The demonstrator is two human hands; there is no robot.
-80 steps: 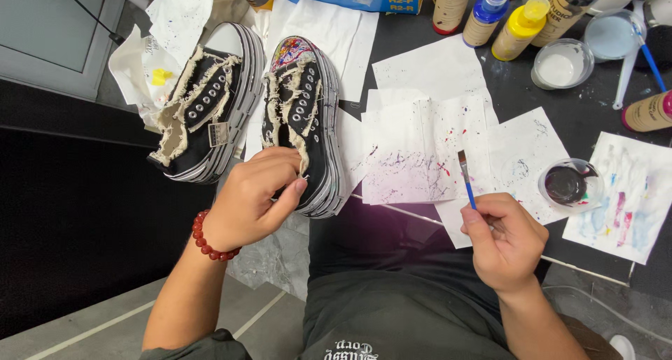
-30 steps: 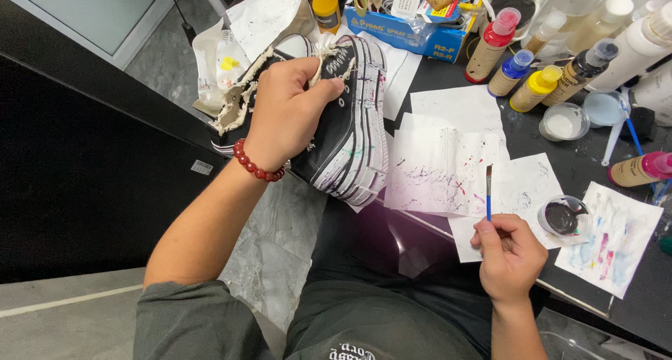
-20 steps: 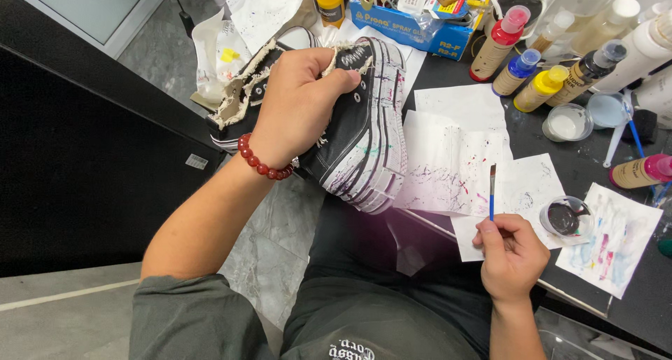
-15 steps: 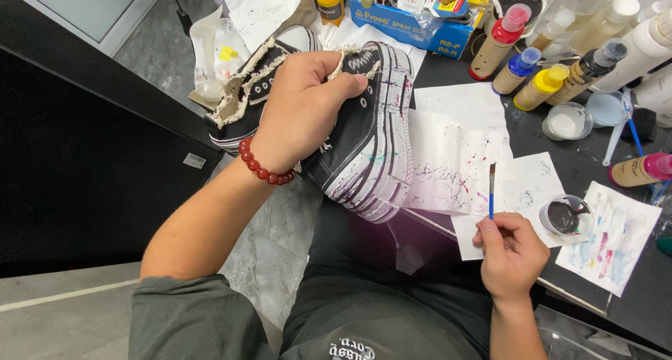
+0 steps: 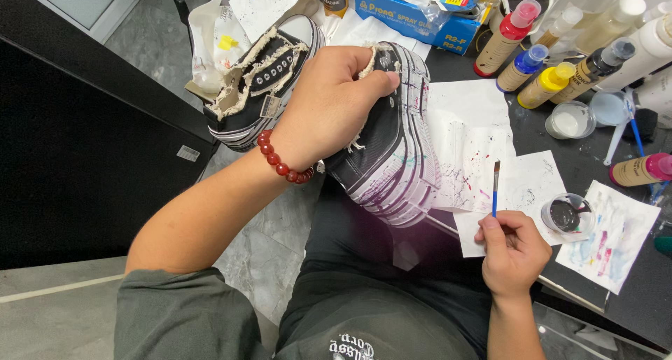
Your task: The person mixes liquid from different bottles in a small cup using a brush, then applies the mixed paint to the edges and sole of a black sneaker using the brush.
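Note:
My left hand (image 5: 329, 101) grips a black platform sneaker (image 5: 395, 150) and holds it tilted on its side above the table edge, its white striped sole with paint spatter facing right. A red bead bracelet (image 5: 280, 165) circles that wrist. My right hand (image 5: 514, 251) pinches a thin blue-handled paintbrush (image 5: 495, 186), bristles pointing up, over white paper sheets (image 5: 476, 129). A small round cup of dark paint (image 5: 565, 215) stands just right of the brush. The second black sneaker (image 5: 262, 76) with frayed cream trim rests at the table's left end.
Paint bottles with red, blue, yellow and black caps (image 5: 542, 59) line the back of the black table. A blue box (image 5: 413, 13), a white cup (image 5: 568, 120), a pink-capped bottle (image 5: 640, 169) and a paint-stained paper (image 5: 609, 234) lie around. Grey tiled floor (image 5: 259, 248) below.
My left hand has lifted the sneaker off the table and turned it onto its side, sole toward the right. My right hand with the brush has stayed in about the same place.

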